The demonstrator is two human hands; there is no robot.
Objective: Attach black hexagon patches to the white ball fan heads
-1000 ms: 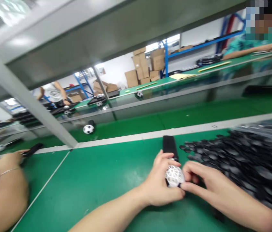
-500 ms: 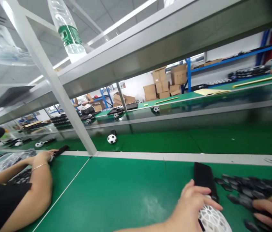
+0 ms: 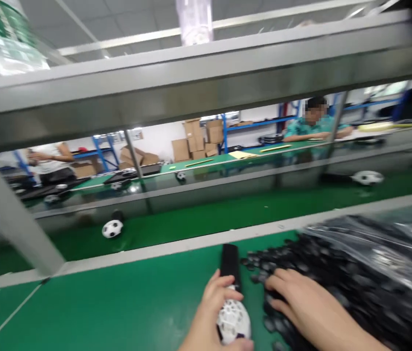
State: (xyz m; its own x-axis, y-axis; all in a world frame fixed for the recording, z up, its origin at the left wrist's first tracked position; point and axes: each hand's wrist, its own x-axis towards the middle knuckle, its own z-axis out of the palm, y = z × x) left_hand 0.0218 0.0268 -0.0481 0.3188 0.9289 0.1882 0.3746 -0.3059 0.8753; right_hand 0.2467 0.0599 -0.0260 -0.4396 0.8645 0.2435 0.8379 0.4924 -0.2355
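Note:
My left hand (image 3: 207,312) is closed around the edge of a round white openwork shell (image 3: 234,319) joined to a black handle (image 3: 229,263), which lies on the green tabletop and points away from me. Black spots show in parts of the shell, like a football pattern. To its right, my right hand (image 3: 301,297) reaches into a spread heap of small black pieces (image 3: 341,278). Its fingers are curled together with the tips down among the pieces, so whatever they pinch is hidden.
A clear plastic bag (image 3: 384,248) lies over the heap at right. Beyond a pale rail, a green conveyor belt (image 3: 191,222) carries football-patterned items (image 3: 112,228). A metal shelf beam (image 3: 176,87) crosses overhead, with an upright post (image 3: 11,209) at left. A person (image 3: 311,124) sits across the line.
My view has swung to the right, bringing the heap and bag into full sight. My left hand still holds the white shell, and my right hand stays among the black pieces.

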